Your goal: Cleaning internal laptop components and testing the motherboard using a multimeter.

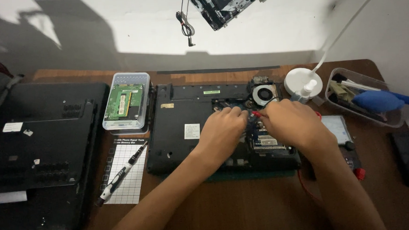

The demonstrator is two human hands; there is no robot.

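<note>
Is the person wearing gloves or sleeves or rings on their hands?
No. Both arms are bare as far as the picture shows, with no sleeves in view. The left hand and right hand have no gloves, and no rings, watch or bracelet can be seen.

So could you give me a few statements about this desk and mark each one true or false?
1. Both hands, left hand and right hand, are over the opened laptop. True.
2. The screwdriver is in the left hand. False: it lies on the gridded mat, untouched.
3. A clear plastic box holding green memory modules stands left of the opened laptop. True.
4. The cooling fan has been taken out and put on the mat. False: it sits in the laptop's far right corner.
5. A second, closed black laptop lies at the left. True.
</note>
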